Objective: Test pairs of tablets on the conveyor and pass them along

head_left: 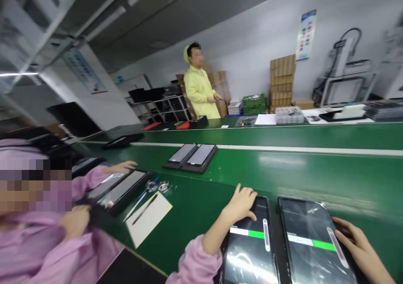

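Observation:
Two tablets lie side by side on a dark tray before me, their screens lit with a white and green bar and a slider. My left hand (pixel 241 204) rests on the upper left corner of the left tablet (pixel 248 250), fingers spread over its edge. Beside the right edge of the right tablet (pixel 311 242) is my right hand (pixel 354 242), fingers apart, with the index finger and thumb near the slider. Clear film with glare covers both screens.
At left a person in pink (pixel 63 250) handles another tablet pair (pixel 122 187). Paper (pixel 149 221) with a pen (pixel 145 209) and coiled cables (pixel 163 186) lie between us. Two tablets (pixel 201 154) sit on the green belt (pixel 252 162). A person in yellow (pixel 200 89) stands beyond.

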A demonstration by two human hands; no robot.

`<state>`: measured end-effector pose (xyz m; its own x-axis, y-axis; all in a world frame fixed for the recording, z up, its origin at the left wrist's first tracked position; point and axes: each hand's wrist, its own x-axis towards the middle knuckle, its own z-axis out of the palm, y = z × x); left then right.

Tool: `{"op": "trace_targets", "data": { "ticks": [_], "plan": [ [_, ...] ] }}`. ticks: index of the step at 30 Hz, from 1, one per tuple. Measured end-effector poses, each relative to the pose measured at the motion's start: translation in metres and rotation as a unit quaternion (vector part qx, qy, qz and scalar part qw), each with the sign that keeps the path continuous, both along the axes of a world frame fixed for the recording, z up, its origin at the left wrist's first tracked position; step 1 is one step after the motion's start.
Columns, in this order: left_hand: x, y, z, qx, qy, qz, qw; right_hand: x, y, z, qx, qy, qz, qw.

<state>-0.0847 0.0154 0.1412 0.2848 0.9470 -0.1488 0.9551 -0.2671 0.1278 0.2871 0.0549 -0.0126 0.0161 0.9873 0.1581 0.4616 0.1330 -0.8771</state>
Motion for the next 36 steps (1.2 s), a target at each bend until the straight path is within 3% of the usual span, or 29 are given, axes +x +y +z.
{"op": "trace_targets", "data": {
  "ticks": [3, 5, 7, 9, 12, 14, 17, 19, 21, 23, 27, 31, 34, 36],
  "plan": [
    [-0.017, -0.042, -0.004, 0.075, -0.018, 0.043, 0.996, -0.011, -0.006, 0.017, -0.049, 0.043, -0.022, 0.998],
    [-0.038, -0.081, -0.022, 0.094, -0.045, 0.097, 0.990, -0.016, -0.010, 0.027, -0.052, 0.055, -0.022, 0.997],
    [-0.057, -0.125, -0.056, 0.130, -0.197, 0.201, 0.951, -0.018, -0.013, 0.030, -0.045, 0.058, -0.018, 0.997],
    [-0.066, -0.166, -0.098, 0.147, -0.336, 0.299, 0.881, -0.020, -0.016, 0.029, -0.034, 0.059, -0.018, 0.997],
    [-0.059, -0.205, -0.148, 0.152, -0.466, 0.327, 0.808, -0.022, -0.020, 0.023, -0.020, 0.070, -0.023, 0.997],
    [-0.048, -0.212, -0.162, 0.173, -0.511, 0.323, 0.778, -0.024, -0.022, 0.022, -0.015, 0.075, -0.025, 0.997],
    [-0.037, -0.198, -0.156, 0.169, -0.568, 0.335, 0.732, -0.024, -0.025, 0.025, -0.010, 0.066, -0.028, 0.997],
    [-0.036, -0.182, -0.146, 0.157, -0.582, 0.333, 0.725, -0.022, -0.027, 0.028, -0.010, 0.058, -0.032, 0.998],
    [-0.038, -0.169, -0.137, 0.146, -0.566, 0.322, 0.745, -0.019, -0.026, 0.030, -0.009, 0.056, -0.035, 0.998],
    [-0.041, -0.163, -0.131, 0.123, -0.527, 0.307, 0.783, -0.015, -0.024, 0.029, -0.006, 0.061, -0.038, 0.997],
    [-0.047, -0.166, -0.125, 0.082, -0.419, 0.287, 0.858, -0.011, -0.018, 0.026, -0.007, 0.080, -0.053, 0.995],
    [-0.052, -0.170, -0.132, 0.084, -0.430, 0.270, 0.857, -0.014, -0.028, 0.040, 0.010, 0.075, -0.064, 0.995],
    [-0.051, -0.172, -0.144, 0.107, -0.450, 0.267, 0.845, -0.024, -0.060, 0.066, 0.111, -0.030, 0.007, 0.993],
    [-0.051, -0.173, -0.150, 0.119, -0.446, 0.265, 0.847, -0.033, -0.088, 0.083, 0.159, -0.105, 0.145, 0.971]
  ]
}}
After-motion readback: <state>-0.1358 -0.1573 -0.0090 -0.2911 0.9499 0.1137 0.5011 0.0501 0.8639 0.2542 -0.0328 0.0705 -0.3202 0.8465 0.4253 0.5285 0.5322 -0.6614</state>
